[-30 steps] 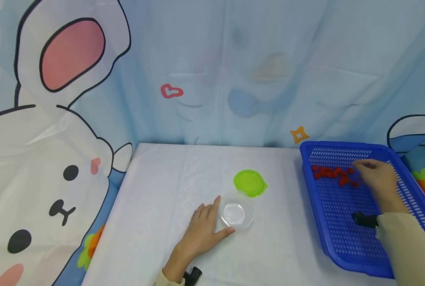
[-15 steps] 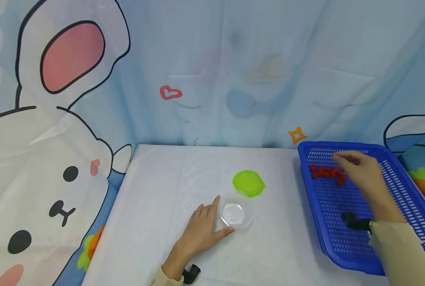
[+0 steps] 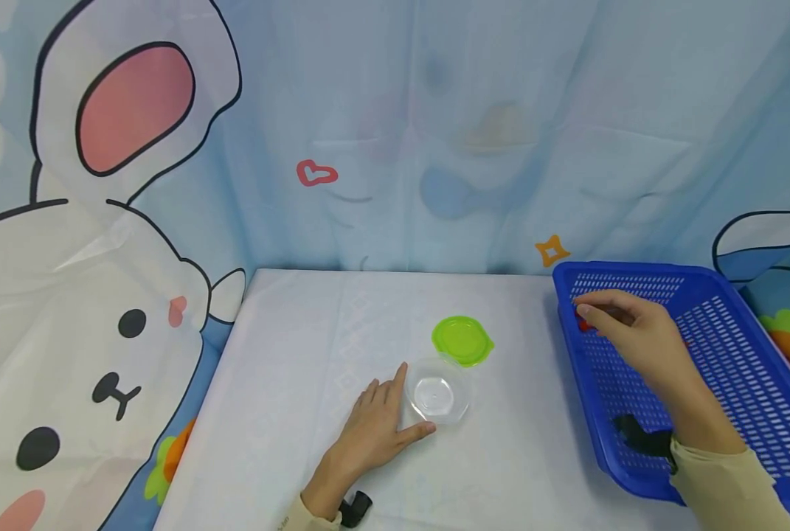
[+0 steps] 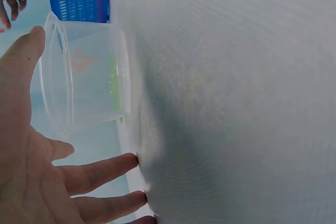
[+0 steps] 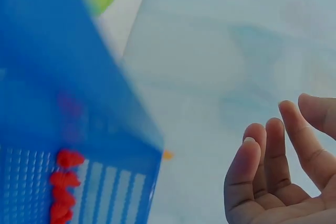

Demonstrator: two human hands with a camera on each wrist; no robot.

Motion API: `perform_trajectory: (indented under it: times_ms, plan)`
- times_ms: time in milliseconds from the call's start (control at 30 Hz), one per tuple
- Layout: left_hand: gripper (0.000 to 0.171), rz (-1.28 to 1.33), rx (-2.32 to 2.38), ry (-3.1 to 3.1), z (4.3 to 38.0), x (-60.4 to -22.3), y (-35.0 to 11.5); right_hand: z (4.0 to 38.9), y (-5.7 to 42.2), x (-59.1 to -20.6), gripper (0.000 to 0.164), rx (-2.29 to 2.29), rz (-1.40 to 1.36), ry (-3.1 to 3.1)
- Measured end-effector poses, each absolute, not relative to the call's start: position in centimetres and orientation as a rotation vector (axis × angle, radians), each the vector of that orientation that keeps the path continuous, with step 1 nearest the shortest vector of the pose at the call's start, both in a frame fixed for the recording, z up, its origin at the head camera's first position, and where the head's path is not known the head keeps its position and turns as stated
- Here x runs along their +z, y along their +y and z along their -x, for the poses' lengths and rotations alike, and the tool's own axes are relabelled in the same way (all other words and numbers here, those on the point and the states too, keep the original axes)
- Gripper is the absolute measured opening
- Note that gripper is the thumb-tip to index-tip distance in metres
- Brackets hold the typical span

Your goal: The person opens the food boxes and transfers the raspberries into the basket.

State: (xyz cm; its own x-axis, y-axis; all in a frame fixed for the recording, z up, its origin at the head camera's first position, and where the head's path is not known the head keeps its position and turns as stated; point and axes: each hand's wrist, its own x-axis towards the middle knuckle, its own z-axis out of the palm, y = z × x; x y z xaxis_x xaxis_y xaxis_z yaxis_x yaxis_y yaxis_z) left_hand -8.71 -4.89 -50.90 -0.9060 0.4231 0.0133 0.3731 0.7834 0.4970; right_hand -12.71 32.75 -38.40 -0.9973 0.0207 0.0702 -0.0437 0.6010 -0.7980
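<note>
My left hand [image 3: 371, 435] lies beside a small clear plastic bowl [image 3: 437, 394], its index finger and thumb spread around the near left side. In the left wrist view the thumb [image 4: 26, 51] is right at the bowl's rim, while other fingertips touch the tablecloth. A bright green lid [image 3: 462, 339] lies just behind the bowl. Over the far left part of a blue basket [image 3: 583, 413] is my right hand [image 3: 640, 343], fingers loosely bent and nothing visible between them. Small red pieces [image 5: 64, 182] sit in the basket, mostly hidden behind that hand in the head view.
A white cloth [image 3: 302, 354] covers the table. Behind it hangs a blue curtain [image 3: 381, 214] with cartoon prints, including a large rabbit [image 3: 136, 369] at left. The basket's raised rim stands between the right hand and the bowl.
My right hand has moved left across the basket, from the right end of the red pieces to above them, covering most of them. The left hand and bowl have stayed put.
</note>
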Motion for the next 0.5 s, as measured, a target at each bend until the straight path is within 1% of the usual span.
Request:
perform_trajectory:
  times_ms: [133, 300, 500]
  plan:
    - [0.103, -0.648, 0.761, 2.882, 8.8, -50.9, -5.0, 11.7, 30.9, -38.2, 0.035, 1.373, -0.123, -2.747]
    - [0.100, -0.649, 0.794, 2.903, 8.6, -51.0, -5.2, 10.5, 28.4, -38.4, 0.029, 1.370, -0.196, -2.728]
    - [0.093, -0.560, 0.878, 2.918, 7.5, -50.3, -6.0, 8.7, 25.3, -39.6, 0.021, 1.418, -0.267, -2.706]
